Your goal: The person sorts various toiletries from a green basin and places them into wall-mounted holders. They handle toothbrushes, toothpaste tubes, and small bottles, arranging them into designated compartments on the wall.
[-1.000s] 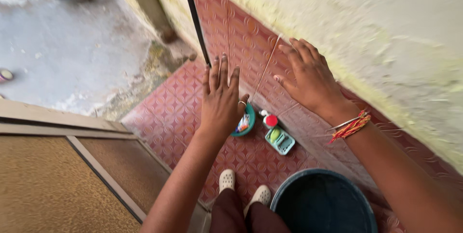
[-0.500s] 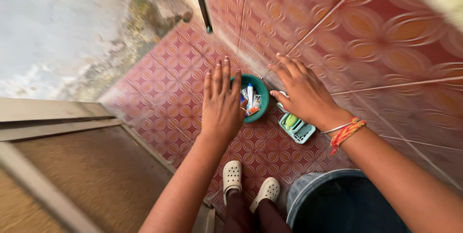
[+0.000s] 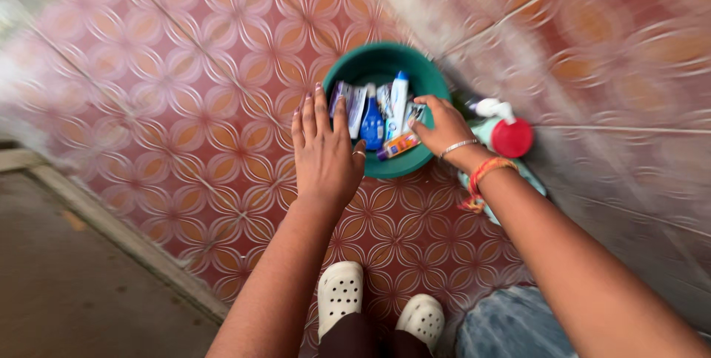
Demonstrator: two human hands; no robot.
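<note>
— What lies nearest?

— White clogs [image 3: 341, 291] on the patterned floor tiles [image 3: 185, 128].

— And the hands?

— The left hand [image 3: 324, 152] hovers flat, fingers spread, at the rim of the green bowl [image 3: 355, 62]. The right hand [image 3: 442, 127] reaches into it among the tubes [image 3: 398, 99]; whether it grips anything, I cannot tell.

— Beyond?

— A red-capped bottle [image 3: 507, 134] just beside the bowl, against the wall.

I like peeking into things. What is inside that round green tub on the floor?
The green tub holds tubes and small packets, including a white tube and a blue one. The right hand reaches in and hides some; the tub's bottom is covered.
</note>
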